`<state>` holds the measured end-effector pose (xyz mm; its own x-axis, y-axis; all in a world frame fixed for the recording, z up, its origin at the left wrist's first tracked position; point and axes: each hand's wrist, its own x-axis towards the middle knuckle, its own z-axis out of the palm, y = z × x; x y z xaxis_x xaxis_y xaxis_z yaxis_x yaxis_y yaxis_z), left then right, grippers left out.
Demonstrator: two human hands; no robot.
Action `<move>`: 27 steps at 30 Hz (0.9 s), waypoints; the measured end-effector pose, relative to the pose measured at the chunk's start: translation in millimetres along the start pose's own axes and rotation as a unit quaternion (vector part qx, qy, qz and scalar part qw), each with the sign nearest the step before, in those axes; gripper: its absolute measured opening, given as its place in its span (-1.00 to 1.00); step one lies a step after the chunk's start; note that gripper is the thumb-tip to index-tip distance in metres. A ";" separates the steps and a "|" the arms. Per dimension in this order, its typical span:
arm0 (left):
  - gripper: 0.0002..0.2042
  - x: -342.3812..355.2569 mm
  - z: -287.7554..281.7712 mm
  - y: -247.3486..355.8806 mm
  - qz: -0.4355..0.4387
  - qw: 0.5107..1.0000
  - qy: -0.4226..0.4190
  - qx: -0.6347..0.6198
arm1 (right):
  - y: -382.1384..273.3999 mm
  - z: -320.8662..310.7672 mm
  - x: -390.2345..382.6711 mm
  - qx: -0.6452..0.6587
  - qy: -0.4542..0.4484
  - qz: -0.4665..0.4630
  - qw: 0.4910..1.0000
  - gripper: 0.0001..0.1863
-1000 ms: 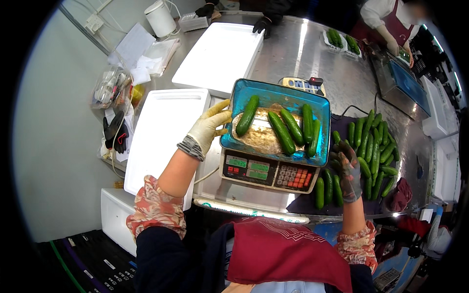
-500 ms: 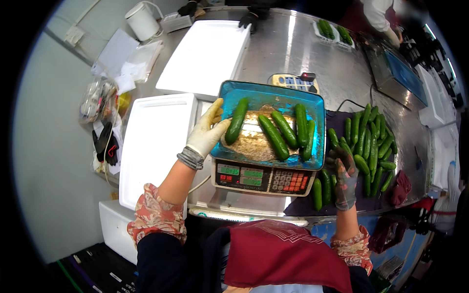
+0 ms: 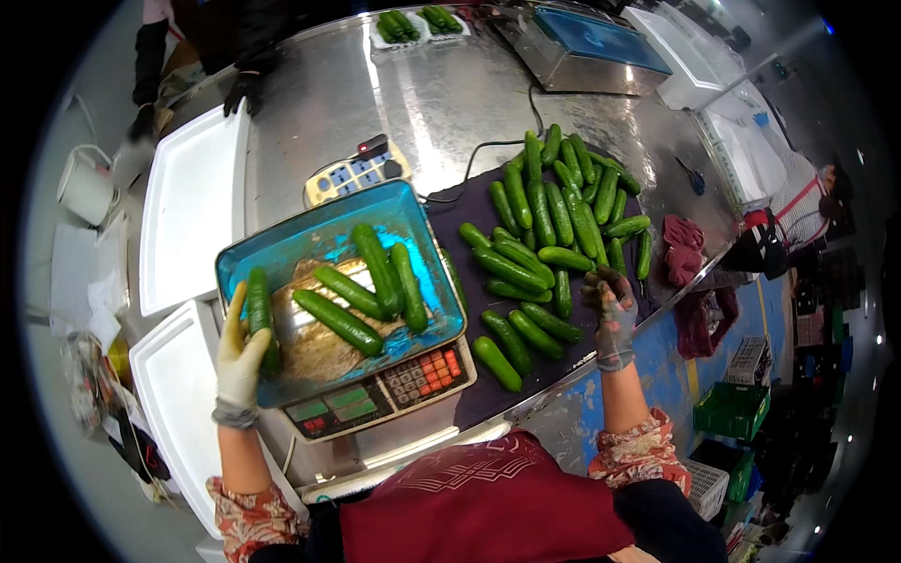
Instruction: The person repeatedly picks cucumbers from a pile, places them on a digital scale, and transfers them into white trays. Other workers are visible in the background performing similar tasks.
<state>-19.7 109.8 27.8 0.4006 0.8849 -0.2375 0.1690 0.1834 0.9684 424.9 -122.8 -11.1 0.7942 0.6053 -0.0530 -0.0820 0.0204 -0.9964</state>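
At the left end of the scale's blue pan [image 3: 246, 246], my left hand [image 3: 241, 368], in a white glove, closes thumb and fingers about a cucumber [image 3: 260, 305]. Several more cucumbers [image 3: 340, 322] lie in the pan, at its middle and right. The pan sits on a weighing scale [image 3: 413, 383] with lit green displays and red and grey keys. To the right, my right hand [image 3: 615, 324], in a stained grey glove, has its fingers apart and slightly bent at the near right edge of the cucumber pile [image 3: 554, 211]. Nothing shows in that hand.
The pile lies on a dark cloth [image 3: 481, 208] on the metal table [image 3: 469, 84]. White foam boxes [image 3: 192, 202] line the left side. A power strip [image 3: 355, 175] stands behind the scale, another scale [image 3: 582, 56] at the far right. A co-worker's black-gloved hand [image 3: 244, 92] touches a box.
My view has swung right, bringing more of the pile into sight. My left hand has closed on the leftmost cucumber; my right hand has moved to the pile's right edge.
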 end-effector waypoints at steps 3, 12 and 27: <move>-0.31 -15.5 18.6 23.9 -0.006 0.975 0.054 -0.217 | 15.3 -6.6 0.3 -0.043 -0.017 0.026 0.999 -0.64; -0.21 -38.8 27.4 15.2 0.039 0.947 0.040 -0.316 | 24.1 54.3 -2.6 -0.538 -0.106 -0.189 0.815 -0.63; -0.23 -35.8 48.1 16.9 0.009 0.946 0.066 -0.318 | 7.9 -20.3 39.6 -0.320 -0.174 -0.116 0.924 -0.77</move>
<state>12.1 60.6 49.0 0.2753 0.9284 -0.2494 -0.4287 0.3508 0.8325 467.9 -114.8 -22.4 0.4955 0.8649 0.0800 0.5268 -0.2260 -0.8194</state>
